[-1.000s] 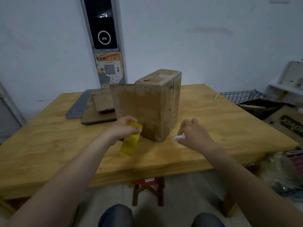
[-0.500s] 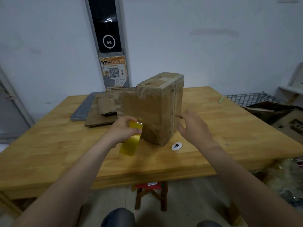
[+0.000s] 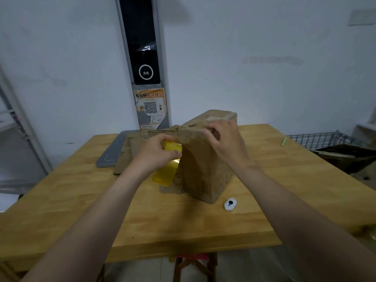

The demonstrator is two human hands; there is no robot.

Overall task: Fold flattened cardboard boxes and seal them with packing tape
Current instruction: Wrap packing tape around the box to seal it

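A worn brown cardboard box [image 3: 203, 169] stands upright on the wooden table [image 3: 81, 200], with one flap sticking out to the left at its top. My left hand [image 3: 156, 153] grips a strip of yellow packing tape [image 3: 164, 176] that hangs down beside the box's left face. My right hand [image 3: 225, 143] rests on the box's upper front edge, fingers curled over the top corner. A small white cutter [image 3: 230, 204] lies on the table by the box's near corner.
Flattened cardboard pieces [image 3: 124, 157] and a grey flat tray [image 3: 109, 155] lie behind the box at the left. A green pen [image 3: 284, 141] lies at the table's far right. A wire rack [image 3: 321, 139] and dark boxes stand to the right. A stool [image 3: 195, 265] is under the table.
My right hand let go of the white cutter onto the table and rose to the box's top edge. My left hand lifted the yellow tape up toward the top flap.
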